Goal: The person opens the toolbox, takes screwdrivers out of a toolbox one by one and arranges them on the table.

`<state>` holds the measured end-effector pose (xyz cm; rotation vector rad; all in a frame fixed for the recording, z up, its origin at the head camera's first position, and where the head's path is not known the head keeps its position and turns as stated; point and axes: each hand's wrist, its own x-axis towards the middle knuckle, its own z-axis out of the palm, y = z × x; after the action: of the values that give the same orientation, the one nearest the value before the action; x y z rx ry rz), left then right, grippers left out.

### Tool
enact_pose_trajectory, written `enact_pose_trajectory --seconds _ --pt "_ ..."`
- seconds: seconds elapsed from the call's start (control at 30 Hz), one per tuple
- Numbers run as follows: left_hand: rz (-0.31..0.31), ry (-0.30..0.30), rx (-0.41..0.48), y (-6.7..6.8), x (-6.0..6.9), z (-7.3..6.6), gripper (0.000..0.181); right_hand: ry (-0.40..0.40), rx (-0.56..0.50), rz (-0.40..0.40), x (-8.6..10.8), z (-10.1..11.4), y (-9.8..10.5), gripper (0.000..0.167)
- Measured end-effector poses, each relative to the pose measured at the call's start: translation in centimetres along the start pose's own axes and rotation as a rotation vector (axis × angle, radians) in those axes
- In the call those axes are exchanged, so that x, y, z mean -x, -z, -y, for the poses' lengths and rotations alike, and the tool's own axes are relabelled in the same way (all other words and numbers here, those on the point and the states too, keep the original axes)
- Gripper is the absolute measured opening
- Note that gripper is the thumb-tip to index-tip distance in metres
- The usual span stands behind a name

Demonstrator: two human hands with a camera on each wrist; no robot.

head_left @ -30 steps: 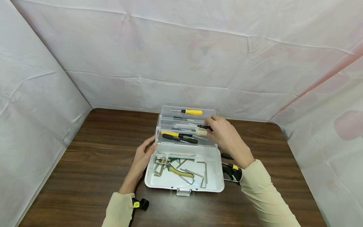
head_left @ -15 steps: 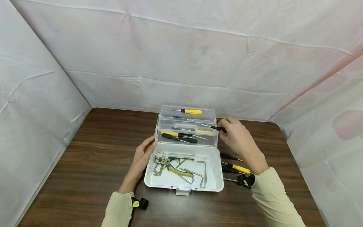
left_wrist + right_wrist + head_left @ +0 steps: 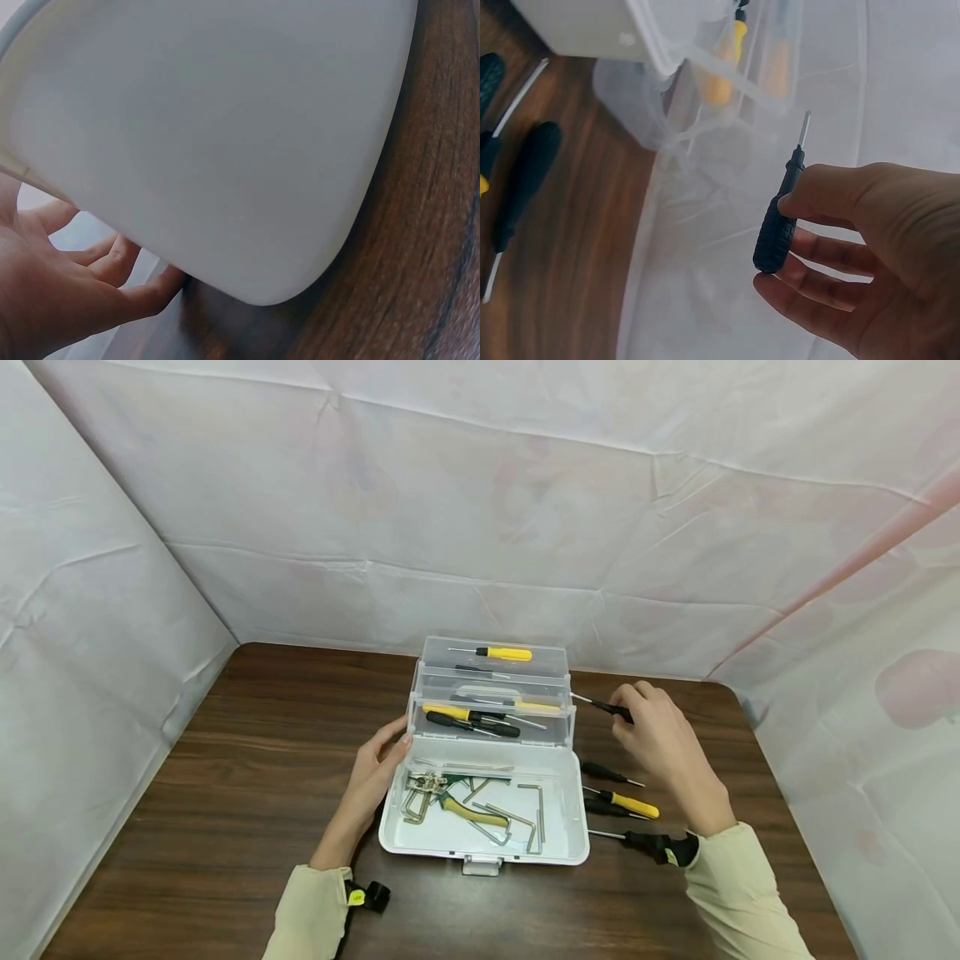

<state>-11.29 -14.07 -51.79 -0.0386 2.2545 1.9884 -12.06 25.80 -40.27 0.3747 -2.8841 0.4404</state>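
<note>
In the head view, my right hand (image 3: pixel 663 735) pinches a small black-handled screwdriver (image 3: pixel 611 708) to the right of the open lid, its thin shaft pointing left toward the lid. The right wrist view shows the ridged handle (image 3: pixel 775 236) between thumb and fingertips. My left hand (image 3: pixel 372 770) rests against the left side of a white toolbox (image 3: pixel 555 852), near the hinge, with relaxed fingers; the left wrist view shows its fingers (image 3: pixel 112 262) beside the box's back edge. Pliers (image 3: pixel 472 810) with green-yellow handles and several hex keys (image 3: pixel 542 814) lie in the box.
The clear lid (image 3: pixel 566 672) stands open, with several yellow and black screwdrivers in its compartments, one yellow screwdriver (image 3: pixel 510 654) at the top. Right of the box lie more screwdrivers, including a yellow-and-black one (image 3: pixel 636 805) and a black one (image 3: pixel 603 772). Cloth walls surround the wooden table (image 3: pixel 262 760).
My right hand has moved right and slightly toward me, carrying the black screwdriver from in front of the lid to beside it. The left hand stays at the box's side.
</note>
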Motion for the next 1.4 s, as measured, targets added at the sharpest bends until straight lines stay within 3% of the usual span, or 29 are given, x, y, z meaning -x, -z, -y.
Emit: enact_pose_trajectory --seconds 0.23,0.67,1.03,1.4 --pt "0.001 -0.009 -0.008 0.1 0.0 -0.1 0.052 -0.026 0.016 -0.002 1.2 -1.1 -0.8 0.017" --pt "0.008 -0.003 0.005 0.0 0.1 0.1 0.052 -0.108 0.002 0.079 3.6 -3.3 -3.7 0.017" --pt "0.002 0.004 0.034 -0.1 0.1 0.0 0.050 -0.120 0.003 0.131 4.7 -4.6 -6.2 0.019" --pt "-0.001 -0.003 0.033 -0.1 0.0 0.2 0.051 -0.119 -0.013 0.156 5.5 -5.0 -7.4 0.015"
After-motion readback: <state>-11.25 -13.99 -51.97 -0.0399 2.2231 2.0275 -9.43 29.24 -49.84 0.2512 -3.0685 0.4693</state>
